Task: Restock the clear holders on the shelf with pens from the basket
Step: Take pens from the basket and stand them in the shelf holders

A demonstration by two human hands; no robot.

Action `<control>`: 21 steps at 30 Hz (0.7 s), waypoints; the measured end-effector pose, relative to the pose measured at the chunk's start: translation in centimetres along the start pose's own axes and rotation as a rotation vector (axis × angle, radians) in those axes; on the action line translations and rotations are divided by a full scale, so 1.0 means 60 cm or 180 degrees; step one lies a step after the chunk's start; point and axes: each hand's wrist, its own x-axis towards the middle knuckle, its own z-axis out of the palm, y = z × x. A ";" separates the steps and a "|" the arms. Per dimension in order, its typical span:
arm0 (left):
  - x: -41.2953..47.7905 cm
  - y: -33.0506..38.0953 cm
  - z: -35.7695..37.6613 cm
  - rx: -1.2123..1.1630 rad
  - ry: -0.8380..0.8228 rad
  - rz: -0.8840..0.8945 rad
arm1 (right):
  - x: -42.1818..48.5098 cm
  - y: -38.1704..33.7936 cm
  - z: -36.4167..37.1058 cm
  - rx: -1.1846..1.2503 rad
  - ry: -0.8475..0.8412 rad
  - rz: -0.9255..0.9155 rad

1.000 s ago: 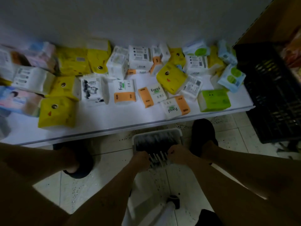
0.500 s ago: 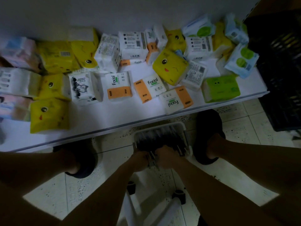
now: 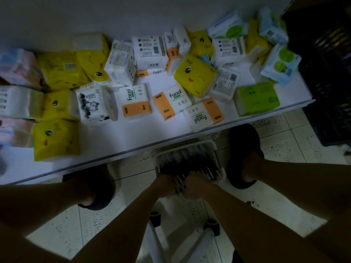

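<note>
Pens (image 3: 179, 184) gripped at the basket (image 3: 214, 144)
Left hand (image 3: 164, 185) and right hand (image 3: 195, 184), fingers curled, hold one bunch at the near rim, below the shelf (image 3: 133, 137)

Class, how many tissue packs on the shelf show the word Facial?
5. Three in the front row: left pack, middle pack, right pack. Two behind them: low pack, standing pack. Others may be turned away or hidden.

Tissue packs (image 3: 195, 74) lie scattered beside a black crate (image 3: 326, 82)
</note>
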 end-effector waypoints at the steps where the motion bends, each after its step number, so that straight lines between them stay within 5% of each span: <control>1: -0.002 0.003 -0.002 0.0029 -0.0011 0.0042 | -0.005 -0.001 -0.004 0.0005 0.0028 0.0014; 7: 0.013 0.008 0.003 0.0013 0.0107 -0.0097 | -0.015 0.000 -0.028 0.1098 0.0689 0.0167; 11: 0.020 -0.010 0.005 -0.0426 0.0653 -0.0221 | -0.030 0.005 -0.041 0.1602 0.1243 0.0246; 16: -0.006 -0.033 0.002 -0.0924 0.1058 -0.0316 | -0.051 0.008 -0.053 0.1574 0.1299 0.0182; 21: -0.048 -0.016 -0.008 -0.1043 0.0995 0.0306 | -0.083 -0.007 -0.052 0.1328 0.1127 0.0068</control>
